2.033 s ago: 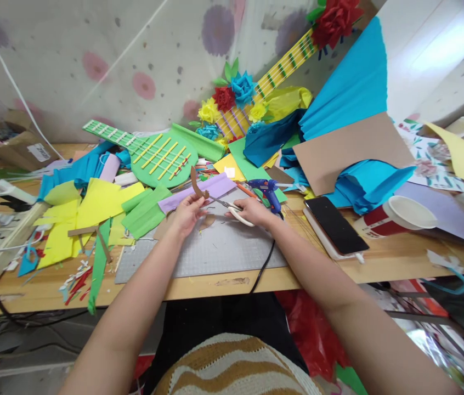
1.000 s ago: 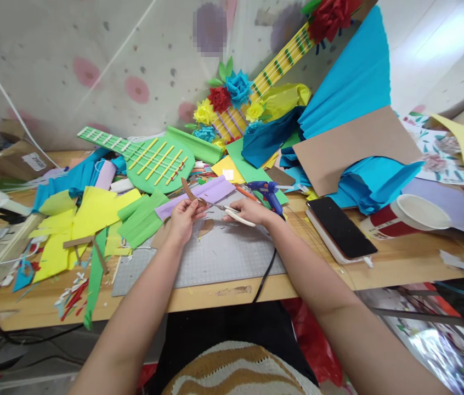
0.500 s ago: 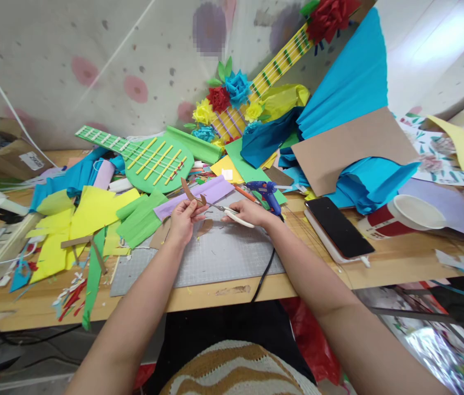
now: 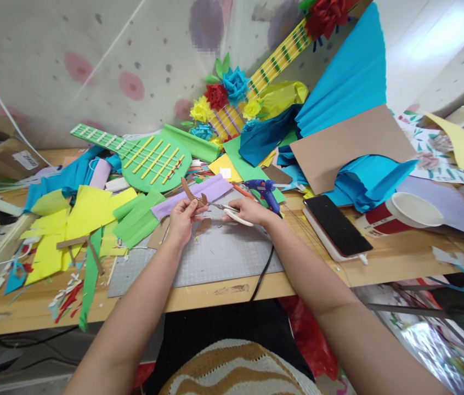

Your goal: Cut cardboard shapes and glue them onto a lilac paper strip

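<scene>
Pinched in my left hand [image 4: 182, 219] is a curved strip of brown cardboard [image 4: 188, 190]. My right hand [image 4: 245, 210] is closed round the white handles of a pair of scissors [image 4: 238, 217], whose blades point left at the cardboard beside my left fingers. Whether the blades touch it I cannot tell. Both hands are above a grey cutting mat [image 4: 224, 260]. Under them lies another brown cardboard scrap [image 4: 203, 226]. A roll of purple crepe paper [image 4: 215, 186] lies just behind my hands, and a blue glue gun [image 4: 265, 192] rests beyond my right hand.
A green paper guitar [image 4: 153, 162] lies at the back left; a yellow one [image 4: 279, 63] with paper flowers leans on the wall. Yellow sheets [image 4: 92, 211] and scraps spread leftward. A phone [image 4: 337, 226], a paper cup [image 4: 396, 215] and brown cardboard [image 4: 339, 145] are to the right.
The view has shifted slightly, so the scene sits a little further left. Both hands keep nearly the same pose, still holding the cardboard strip and the scissors.
</scene>
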The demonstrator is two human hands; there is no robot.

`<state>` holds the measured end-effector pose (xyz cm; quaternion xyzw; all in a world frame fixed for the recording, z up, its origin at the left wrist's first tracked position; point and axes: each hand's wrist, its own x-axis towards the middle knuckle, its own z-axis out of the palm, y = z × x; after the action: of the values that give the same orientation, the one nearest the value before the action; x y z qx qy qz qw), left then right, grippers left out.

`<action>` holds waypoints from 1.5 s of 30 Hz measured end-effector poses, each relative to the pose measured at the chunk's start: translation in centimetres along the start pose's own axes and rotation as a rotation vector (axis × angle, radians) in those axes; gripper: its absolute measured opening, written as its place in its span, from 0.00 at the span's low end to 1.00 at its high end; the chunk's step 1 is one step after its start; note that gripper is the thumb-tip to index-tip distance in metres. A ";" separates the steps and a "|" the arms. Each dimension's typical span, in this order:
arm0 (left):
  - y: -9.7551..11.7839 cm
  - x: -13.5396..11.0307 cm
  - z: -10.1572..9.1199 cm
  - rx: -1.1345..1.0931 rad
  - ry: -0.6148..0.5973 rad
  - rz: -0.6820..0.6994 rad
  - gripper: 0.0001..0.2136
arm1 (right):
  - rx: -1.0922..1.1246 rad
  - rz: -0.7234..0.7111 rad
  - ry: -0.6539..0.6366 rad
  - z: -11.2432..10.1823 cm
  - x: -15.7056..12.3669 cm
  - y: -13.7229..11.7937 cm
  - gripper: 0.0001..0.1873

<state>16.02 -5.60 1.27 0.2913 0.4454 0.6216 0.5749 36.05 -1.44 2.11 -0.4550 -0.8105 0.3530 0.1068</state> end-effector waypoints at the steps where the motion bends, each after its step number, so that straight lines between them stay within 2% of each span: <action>1: 0.0 0.0 0.0 0.002 -0.001 -0.005 0.14 | -0.007 0.006 0.005 0.0 0.0 0.0 0.26; 17: 0.0 -0.1 0.4 -0.049 0.002 -0.099 0.10 | 0.008 0.046 0.001 0.6 -0.1 0.0 0.25; 21: 0.0 0.0 0.1 -0.025 0.003 -0.073 0.11 | 0.002 0.050 0.011 0.5 -0.1 0.0 0.25; 25: 0.3 0.0 -0.4 0.129 -0.045 0.018 0.13 | 0.011 0.091 0.086 0.3 -0.3 -0.2 0.24; 29: 0.3 -0.2 -0.6 0.298 -0.118 0.074 0.12 | 0.171 0.113 0.213 0.6 0.0 -0.2 0.24; 31: 0.3 -0.3 -0.6 0.335 -0.131 0.084 0.11 | 0.246 0.090 0.237 0.7 0.0 -0.2 0.24; 33: 0.2 -0.3 -0.5 0.342 -0.139 0.085 0.11 | 0.234 0.065 0.221 0.7 -0.1 -0.2 0.24; 39: 0.3 0.2 -1.0 0.187 -0.136 0.088 0.13 | -0.055 0.029 0.125 0.0 -1.1 0.0 0.24; 45: 0.8 1.0 -2.2 0.248 -0.282 0.089 0.13 | -0.083 -0.020 0.008 -0.6 -1.4 0.5 0.24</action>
<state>13.62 -5.06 0.86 0.4635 0.4203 0.5398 0.5631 37.49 -2.17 2.41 -0.4522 -0.8286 0.3162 0.0944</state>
